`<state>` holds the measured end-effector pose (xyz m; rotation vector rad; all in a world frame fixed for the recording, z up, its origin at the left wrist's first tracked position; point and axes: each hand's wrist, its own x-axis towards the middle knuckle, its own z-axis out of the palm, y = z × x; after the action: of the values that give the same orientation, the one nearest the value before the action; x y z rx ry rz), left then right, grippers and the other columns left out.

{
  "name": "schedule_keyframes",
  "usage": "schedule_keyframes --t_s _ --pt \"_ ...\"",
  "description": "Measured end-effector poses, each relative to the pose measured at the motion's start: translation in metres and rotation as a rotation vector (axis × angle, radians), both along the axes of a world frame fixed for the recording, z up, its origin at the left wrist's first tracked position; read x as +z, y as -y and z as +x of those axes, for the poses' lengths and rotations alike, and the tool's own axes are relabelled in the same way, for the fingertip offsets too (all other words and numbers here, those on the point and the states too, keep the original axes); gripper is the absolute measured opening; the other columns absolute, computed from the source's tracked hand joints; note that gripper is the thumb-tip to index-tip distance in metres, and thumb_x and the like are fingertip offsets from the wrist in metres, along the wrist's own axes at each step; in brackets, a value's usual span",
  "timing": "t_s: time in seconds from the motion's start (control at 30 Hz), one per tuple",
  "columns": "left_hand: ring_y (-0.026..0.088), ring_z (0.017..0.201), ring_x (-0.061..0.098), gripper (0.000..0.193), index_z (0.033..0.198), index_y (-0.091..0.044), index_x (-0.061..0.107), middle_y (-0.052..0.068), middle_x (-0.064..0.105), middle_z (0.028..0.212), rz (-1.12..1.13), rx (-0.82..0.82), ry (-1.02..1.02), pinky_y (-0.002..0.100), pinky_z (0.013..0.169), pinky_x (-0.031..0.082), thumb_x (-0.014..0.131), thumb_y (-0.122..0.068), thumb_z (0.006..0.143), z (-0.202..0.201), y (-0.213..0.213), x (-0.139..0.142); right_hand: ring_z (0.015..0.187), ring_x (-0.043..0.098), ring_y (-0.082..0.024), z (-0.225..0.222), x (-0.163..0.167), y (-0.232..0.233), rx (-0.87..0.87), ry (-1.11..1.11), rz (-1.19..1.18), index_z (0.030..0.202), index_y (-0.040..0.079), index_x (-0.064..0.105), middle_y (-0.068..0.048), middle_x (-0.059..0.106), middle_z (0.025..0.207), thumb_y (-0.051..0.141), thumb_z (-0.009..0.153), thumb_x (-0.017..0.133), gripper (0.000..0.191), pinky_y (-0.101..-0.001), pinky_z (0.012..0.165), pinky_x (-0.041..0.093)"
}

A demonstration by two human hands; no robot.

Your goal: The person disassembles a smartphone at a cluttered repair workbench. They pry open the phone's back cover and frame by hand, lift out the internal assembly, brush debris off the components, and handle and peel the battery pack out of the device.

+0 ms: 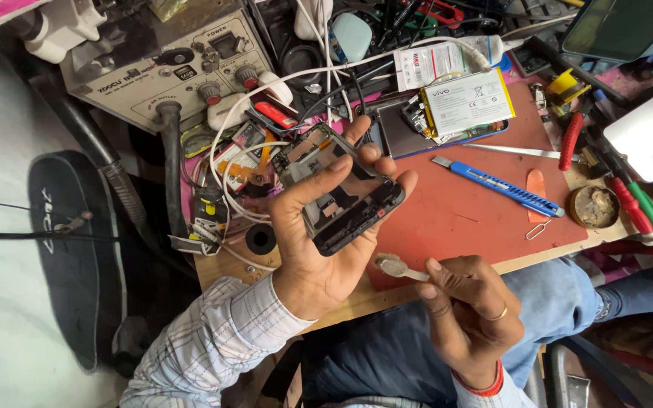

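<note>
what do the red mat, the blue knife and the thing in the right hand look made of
Red mat: matte, scuffed, probably rubber or silicone. Blue knife: glossy plastic body, bare metal blade tip. Small brush in the right hand: pale handle, likely plastic; frayed bristles.

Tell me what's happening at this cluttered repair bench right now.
A person in a checked shirt holds an opened black phone frame up in the left hand, its insides facing the camera. The right hand pinches a small worn brush just below it. On the red work mat lie a blue utility knife and a white flat battery.
</note>
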<state>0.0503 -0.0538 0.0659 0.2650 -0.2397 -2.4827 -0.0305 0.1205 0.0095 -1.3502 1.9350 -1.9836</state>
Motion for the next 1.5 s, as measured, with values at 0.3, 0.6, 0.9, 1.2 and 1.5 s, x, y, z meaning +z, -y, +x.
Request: schedule_keyframes --t_s 0.3,0.6,0.9,1.2,1.5 --pt "0.022 0.114 0.062 0.05 0.147 0.001 0.048 0.007 0.061 0.113 -0.005 0.012 0.033 0.052 0.117 0.044 0.058 -0.009 0.099 0.001 0.0 0.001 0.076 0.067 -0.017 0.001 -0.004 -0.001 0.01 0.017 0.021 0.096 -0.008 0.064 -0.018 0.069 0.089 -0.007 0.088 0.075 0.014 -0.0242 0.066 0.051" --pt "0.022 0.113 0.062 0.049 0.147 0.0 0.05 0.007 0.062 0.113 -0.012 0.016 0.044 0.053 0.119 0.042 0.058 -0.008 0.099 0.001 -0.002 0.002 0.076 0.067 -0.017 0.001 -0.004 -0.001 0.025 0.019 0.018 0.097 -0.008 0.064 -0.018 0.07 0.089 -0.007 0.089 0.075 0.014 -0.0223 0.062 0.05" --pt "0.023 0.112 0.063 0.051 0.148 0.0 0.048 0.007 0.061 0.113 -0.038 0.04 0.067 0.056 0.118 0.044 0.059 -0.008 0.098 -0.002 -0.001 0.002 0.073 0.065 -0.015 0.0 0.01 0.005 -0.002 0.031 0.001 0.1 -0.009 0.063 -0.018 0.069 0.091 -0.008 0.09 0.074 0.015 -0.0223 0.063 0.05" --pt "0.024 0.11 0.062 0.051 0.146 -0.001 0.049 0.008 0.061 0.11 -0.025 0.074 0.08 0.056 0.114 0.045 0.058 -0.005 0.096 -0.005 0.001 0.0 0.069 0.064 -0.015 0.022 0.02 0.029 0.01 -0.024 -0.001 0.096 -0.008 0.063 -0.013 0.066 0.081 -0.014 0.09 0.072 0.012 -0.0266 0.065 0.053" --pt "0.028 0.11 0.062 0.044 0.143 0.0 0.052 0.009 0.061 0.111 -0.099 0.133 0.059 0.061 0.112 0.045 0.057 -0.006 0.099 -0.005 0.01 -0.006 0.079 0.063 -0.018 -0.034 0.057 0.015 -0.204 0.139 0.126 0.107 0.004 0.065 -0.01 0.066 0.092 -0.001 0.106 0.063 0.005 -0.0255 0.073 0.051"
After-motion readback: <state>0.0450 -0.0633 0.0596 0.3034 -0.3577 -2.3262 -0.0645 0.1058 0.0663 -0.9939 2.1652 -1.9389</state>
